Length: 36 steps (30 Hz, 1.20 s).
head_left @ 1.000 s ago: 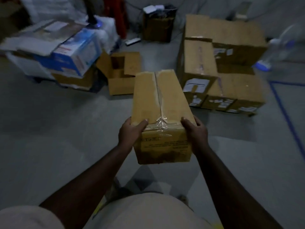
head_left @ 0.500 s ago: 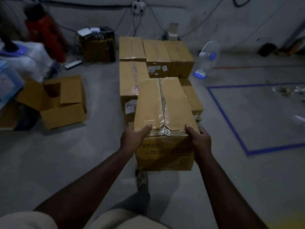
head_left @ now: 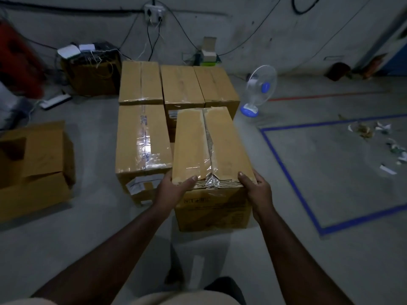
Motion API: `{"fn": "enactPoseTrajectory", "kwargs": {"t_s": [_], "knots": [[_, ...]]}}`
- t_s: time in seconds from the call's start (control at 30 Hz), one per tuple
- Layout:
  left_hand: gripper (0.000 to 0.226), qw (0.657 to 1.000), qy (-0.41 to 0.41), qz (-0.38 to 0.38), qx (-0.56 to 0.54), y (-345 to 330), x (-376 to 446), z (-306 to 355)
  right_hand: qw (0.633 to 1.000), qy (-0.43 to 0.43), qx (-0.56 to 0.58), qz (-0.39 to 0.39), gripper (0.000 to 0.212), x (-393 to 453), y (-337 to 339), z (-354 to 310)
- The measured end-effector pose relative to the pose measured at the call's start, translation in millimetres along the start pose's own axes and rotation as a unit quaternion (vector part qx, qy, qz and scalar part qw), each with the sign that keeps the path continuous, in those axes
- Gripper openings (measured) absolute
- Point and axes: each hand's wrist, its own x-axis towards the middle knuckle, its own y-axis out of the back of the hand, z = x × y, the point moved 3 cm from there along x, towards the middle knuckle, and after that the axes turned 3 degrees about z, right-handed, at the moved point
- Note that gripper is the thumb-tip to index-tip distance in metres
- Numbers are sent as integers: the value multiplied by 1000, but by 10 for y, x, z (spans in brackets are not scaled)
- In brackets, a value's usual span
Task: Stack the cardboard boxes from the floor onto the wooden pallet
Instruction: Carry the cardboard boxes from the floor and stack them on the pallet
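Cardboard box (head_left: 211, 155), rigid and apparently moderately heavy, is gripped at its near corners by left hand (head_left: 174, 188) and right hand (head_left: 256, 188), thumbs on top.

Carried box (head_left: 211, 150): matt brown cardboard, glossy clear tape crinkled along its seam; stacked boxes (head_left: 143, 137): same cardboard, shiny tape; floor (head_left: 330, 172): dull grey concrete; fan (head_left: 259, 89): smooth white-and-blue plastic

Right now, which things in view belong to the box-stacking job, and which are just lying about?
Part of the job:
- carried cardboard box, gripped by the left hand and right hand
- stacked boxes ahead; any pallet beneath is hidden

Just lying about:
- table fan
- open empty carton
- paper scraps
- blue floor tape
- wall socket
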Motion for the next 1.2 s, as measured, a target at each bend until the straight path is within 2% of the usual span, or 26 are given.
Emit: {"fn": "enactPoseTrajectory", "kwargs": {"t_s": [0.1,0.17,0.3,0.4,0.63,0.77,0.9,1.0,1.2], "knots": [[80,1000,1,-6,-1,-118,505,117,998,3,-38,-50,69,554,-159,-208],[81,1000,19,-7,3,-197,841,116,996,2,-34,-88,60,1017,-261,-234],[89,999,40,20,2,-279,1475,25,987,-26,-60,-148,61,1760,-545,-160],[86,997,64,40,3,-462,1937,-73,977,-48,-68,-197,55,2382,-698,38],[93,991,87,92,47,-772,2695,-296,952,-104,-98,-269,62,3372,-955,445],[117,982,138,93,90,-722,3002,-698,946,-120,-110,-279,67,3629,-1124,768],[123,977,142,80,140,-689,3304,-1080,948,-101,-127,-272,68,3832,-1348,1114],[133,960,137,82,231,-671,3439,-1368,950,-101,-139,-260,72,3981,-1445,1433],[142,915,49,42,398,-678,3607,-1690,959,-123,-120,-228,81,4051,-1572,1869]]}}
